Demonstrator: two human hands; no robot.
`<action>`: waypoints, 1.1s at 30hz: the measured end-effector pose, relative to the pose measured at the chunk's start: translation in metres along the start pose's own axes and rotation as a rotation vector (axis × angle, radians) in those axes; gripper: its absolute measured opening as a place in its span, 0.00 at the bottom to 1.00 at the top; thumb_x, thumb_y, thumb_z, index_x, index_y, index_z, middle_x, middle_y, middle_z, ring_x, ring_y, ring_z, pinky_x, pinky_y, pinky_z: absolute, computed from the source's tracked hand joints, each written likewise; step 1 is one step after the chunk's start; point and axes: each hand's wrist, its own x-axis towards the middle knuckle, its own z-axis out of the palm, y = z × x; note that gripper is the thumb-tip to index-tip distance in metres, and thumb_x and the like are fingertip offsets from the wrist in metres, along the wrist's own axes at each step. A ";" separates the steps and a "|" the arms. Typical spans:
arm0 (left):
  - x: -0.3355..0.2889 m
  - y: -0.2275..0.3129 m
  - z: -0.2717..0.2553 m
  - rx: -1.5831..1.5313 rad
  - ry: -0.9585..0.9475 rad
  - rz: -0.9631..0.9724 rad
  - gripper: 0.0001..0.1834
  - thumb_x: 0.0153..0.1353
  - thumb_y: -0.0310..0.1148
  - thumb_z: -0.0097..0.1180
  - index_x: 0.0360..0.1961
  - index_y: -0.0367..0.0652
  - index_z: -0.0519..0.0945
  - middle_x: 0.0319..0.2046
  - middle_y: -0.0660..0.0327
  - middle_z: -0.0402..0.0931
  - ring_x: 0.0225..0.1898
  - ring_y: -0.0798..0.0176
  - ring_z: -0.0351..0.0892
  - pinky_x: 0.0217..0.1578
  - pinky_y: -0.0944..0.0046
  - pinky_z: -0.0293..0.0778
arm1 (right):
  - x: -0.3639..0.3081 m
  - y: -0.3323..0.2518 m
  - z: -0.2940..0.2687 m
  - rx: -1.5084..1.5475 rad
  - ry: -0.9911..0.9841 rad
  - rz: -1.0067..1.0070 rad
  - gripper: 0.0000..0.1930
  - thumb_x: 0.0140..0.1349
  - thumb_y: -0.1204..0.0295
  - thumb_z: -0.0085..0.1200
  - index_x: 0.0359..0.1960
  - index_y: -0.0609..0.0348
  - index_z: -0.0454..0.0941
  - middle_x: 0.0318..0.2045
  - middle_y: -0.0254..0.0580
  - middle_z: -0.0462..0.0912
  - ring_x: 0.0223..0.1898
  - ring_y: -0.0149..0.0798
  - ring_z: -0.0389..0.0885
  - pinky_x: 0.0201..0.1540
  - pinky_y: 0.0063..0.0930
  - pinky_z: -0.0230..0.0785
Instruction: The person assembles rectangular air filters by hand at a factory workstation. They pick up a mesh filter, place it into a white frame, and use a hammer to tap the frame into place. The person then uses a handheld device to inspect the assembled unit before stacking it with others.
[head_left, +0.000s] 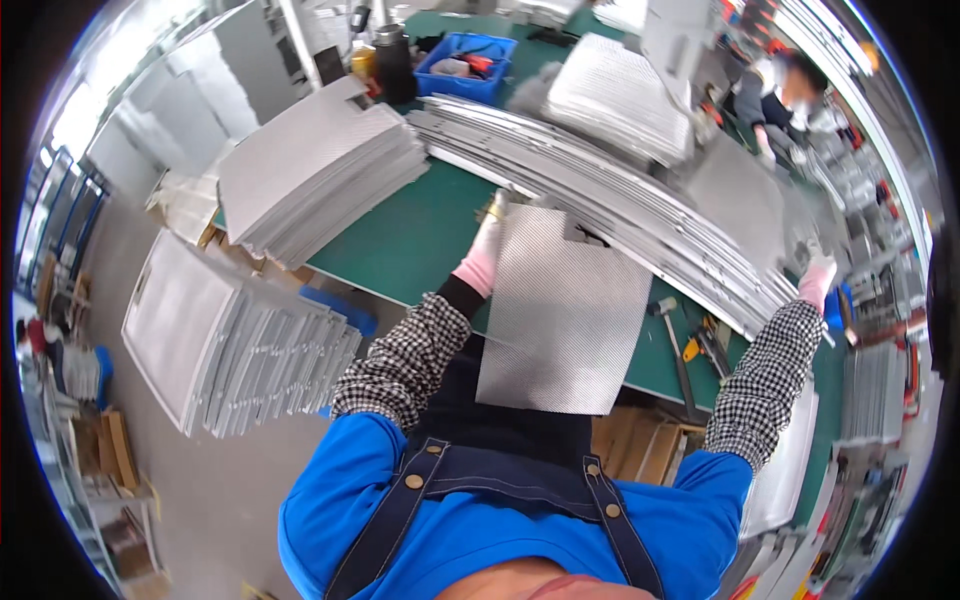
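Handling step, seemingly | your left hand (490,235) closed on silver notched metal sheet (565,315) | right hand (819,272): can't tell grip | next needs steadiness

metalworking factory workshop, as shown by a green-topped workbench (385,245), a mesh-patterned metal sheet (565,310) at its near edge, stacked sheets (315,155) at left, and long metal profiles (600,180) laid across the bench. a hammer (683,368) and a power tool (712,350) lie at right. beyond: a blue bin (455,86), a second person (775,95), and, at far left, blue racking (66,208).
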 end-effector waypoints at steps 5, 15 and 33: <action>0.013 -0.014 -0.001 0.131 -0.059 -0.069 0.43 0.73 0.63 0.39 0.71 0.32 0.63 0.65 0.44 0.69 0.61 0.48 0.74 0.62 0.54 0.73 | -0.057 -0.004 -0.096 0.740 0.071 0.117 0.13 0.66 0.76 0.60 0.52 0.60 0.79 0.48 0.45 0.85 0.51 0.38 0.84 0.48 0.32 0.77; 0.009 -0.008 -0.023 0.221 -0.089 -0.071 0.43 0.74 0.62 0.37 0.73 0.34 0.61 0.68 0.41 0.66 0.64 0.48 0.72 0.66 0.50 0.70 | -0.371 -0.065 0.001 0.566 -0.435 0.409 0.27 0.66 0.64 0.62 0.62 0.63 0.69 0.37 0.41 0.83 0.27 0.29 0.79 0.32 0.22 0.74; 0.001 -0.009 -0.009 0.216 -0.082 -0.055 0.42 0.74 0.62 0.39 0.71 0.32 0.63 0.63 0.45 0.71 0.61 0.51 0.75 0.63 0.53 0.73 | -0.391 -0.083 0.001 0.297 -0.658 0.234 0.24 0.69 0.58 0.55 0.57 0.66 0.74 0.28 0.33 0.78 0.25 0.26 0.72 0.29 0.20 0.67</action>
